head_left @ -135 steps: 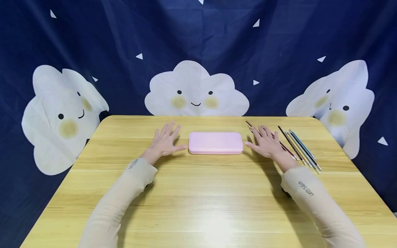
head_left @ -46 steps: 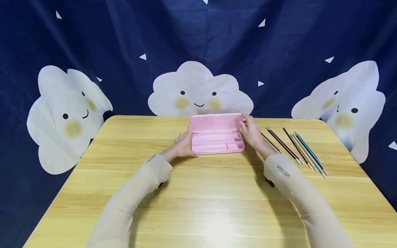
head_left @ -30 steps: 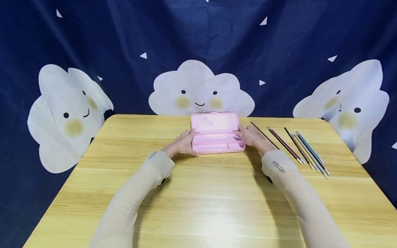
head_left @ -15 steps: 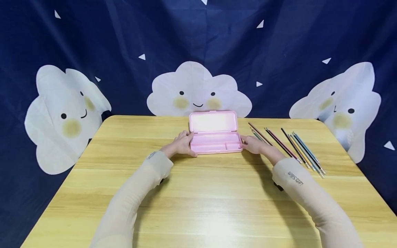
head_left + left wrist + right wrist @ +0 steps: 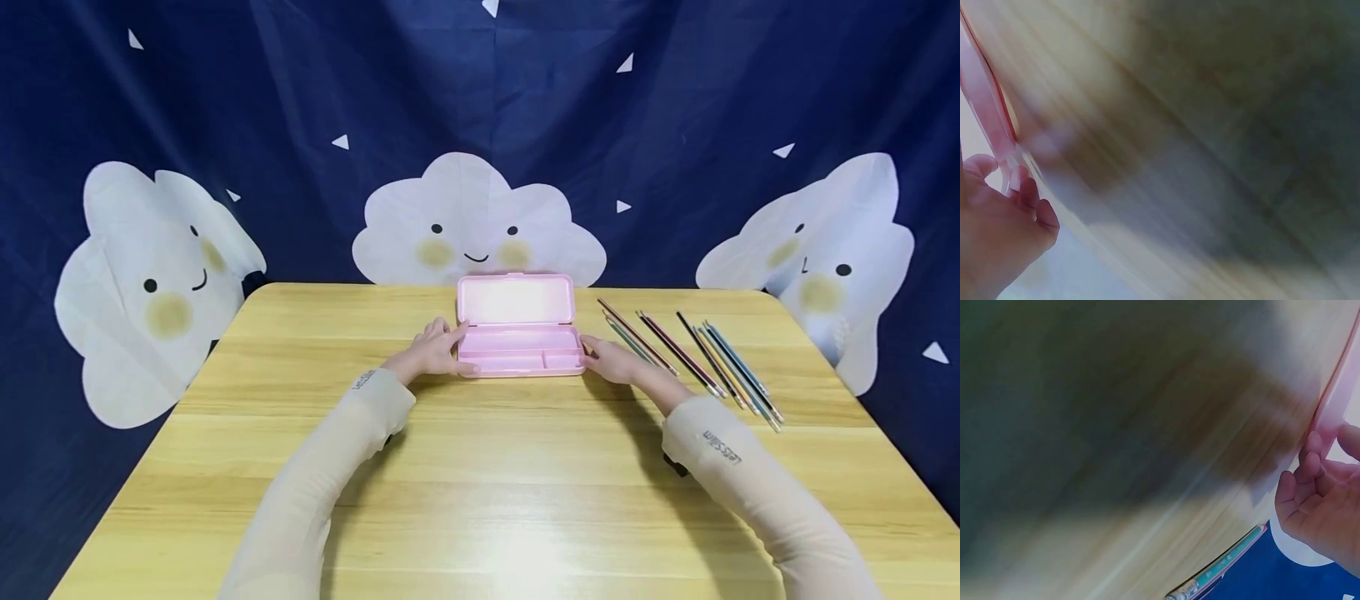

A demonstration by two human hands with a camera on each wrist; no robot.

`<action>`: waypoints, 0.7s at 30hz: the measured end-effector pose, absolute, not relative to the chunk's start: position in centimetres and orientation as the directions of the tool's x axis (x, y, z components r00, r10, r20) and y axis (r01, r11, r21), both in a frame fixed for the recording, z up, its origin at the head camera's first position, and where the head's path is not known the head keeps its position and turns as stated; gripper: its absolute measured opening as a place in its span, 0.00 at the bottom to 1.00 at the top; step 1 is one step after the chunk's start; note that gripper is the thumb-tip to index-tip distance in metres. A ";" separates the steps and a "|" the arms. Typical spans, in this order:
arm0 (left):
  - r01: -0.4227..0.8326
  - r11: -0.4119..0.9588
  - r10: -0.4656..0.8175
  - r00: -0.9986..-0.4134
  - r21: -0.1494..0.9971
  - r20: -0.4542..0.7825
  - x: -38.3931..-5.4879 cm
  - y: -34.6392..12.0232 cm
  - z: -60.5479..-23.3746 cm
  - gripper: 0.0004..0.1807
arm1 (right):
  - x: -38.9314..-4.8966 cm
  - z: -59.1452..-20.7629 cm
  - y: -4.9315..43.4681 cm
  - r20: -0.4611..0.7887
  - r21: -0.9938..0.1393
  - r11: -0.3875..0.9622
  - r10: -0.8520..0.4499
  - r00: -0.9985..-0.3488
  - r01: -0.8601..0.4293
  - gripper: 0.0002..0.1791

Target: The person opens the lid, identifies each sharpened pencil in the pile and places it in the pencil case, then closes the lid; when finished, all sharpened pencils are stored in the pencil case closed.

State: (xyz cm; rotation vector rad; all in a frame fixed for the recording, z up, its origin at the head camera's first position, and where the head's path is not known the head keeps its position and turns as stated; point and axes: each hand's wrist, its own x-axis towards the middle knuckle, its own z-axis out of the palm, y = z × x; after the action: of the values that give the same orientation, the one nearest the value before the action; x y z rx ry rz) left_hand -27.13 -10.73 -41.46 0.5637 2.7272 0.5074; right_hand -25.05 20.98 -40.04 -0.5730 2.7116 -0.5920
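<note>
A pink pencil case (image 5: 519, 337) stands open at the back middle of the table, its lid (image 5: 516, 300) tipped back and its divided compartments bare. My left hand (image 5: 432, 348) holds its left end, thumb at the front corner and a finger further back. At the right end, my right hand (image 5: 611, 361) grips the side with thumb and fingers. In the left wrist view, curled fingers of the left hand (image 5: 997, 237) meet the end of the case (image 5: 985, 103). The right wrist view shows the right hand (image 5: 1329, 503) likewise at the case's edge (image 5: 1337, 403).
Several pencils lie right of the case: a group (image 5: 639, 340) close to the right hand, dark red and black ones (image 5: 681, 354), and blue, yellow and black ones (image 5: 735, 367). A teal pencil (image 5: 1216, 569) shows below the right hand. A dark blue cloud-patterned curtain (image 5: 300, 83) hangs behind the table.
The case was closed with both hands spread beside it; its lid has since swung up and back. My right hand came down from the lid to the right end; my left stays at the left end.
</note>
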 end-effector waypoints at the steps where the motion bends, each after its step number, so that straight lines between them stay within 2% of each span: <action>1: 0.317 0.863 0.427 -0.874 0.393 -0.232 -27.2 -10.7 -41.4 0.54 | -25.0 -40.0 21.0 -0.204 -0.456 0.832 -0.443 -0.873 -0.315 0.29; 7: 0.312 0.876 0.421 -0.867 0.368 -0.266 -27.2 -10.6 -41.2 0.56 | -25.1 -39.9 22.1 -0.156 -0.503 0.793 -0.474 -0.866 -0.344 0.28; 13: 0.287 0.882 0.403 -0.870 0.373 -0.284 -27.3 -10.6 -41.0 0.57 | -25.2 -39.7 24.4 -0.050 -0.518 0.776 -0.448 -0.893 -0.360 0.26; 16: 0.272 0.883 0.397 -0.868 0.382 -0.299 -27.3 -10.5 -40.8 0.58 | -24.9 -39.8 25.7 -0.014 -0.478 0.798 -0.426 -0.905 -0.368 0.25; 21: 0.265 0.884 0.395 -0.864 0.386 -0.312 -27.3 -10.5 -40.8 0.58 | -24.5 -39.9 27.3 -0.026 -0.427 0.846 -0.365 -0.931 -0.320 0.26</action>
State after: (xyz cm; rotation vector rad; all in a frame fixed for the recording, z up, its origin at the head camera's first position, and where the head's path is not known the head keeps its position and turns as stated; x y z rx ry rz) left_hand -27.29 -10.47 -40.83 0.4863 2.6657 0.4701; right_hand -24.50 27.32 -39.86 -0.5428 2.9154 -0.6457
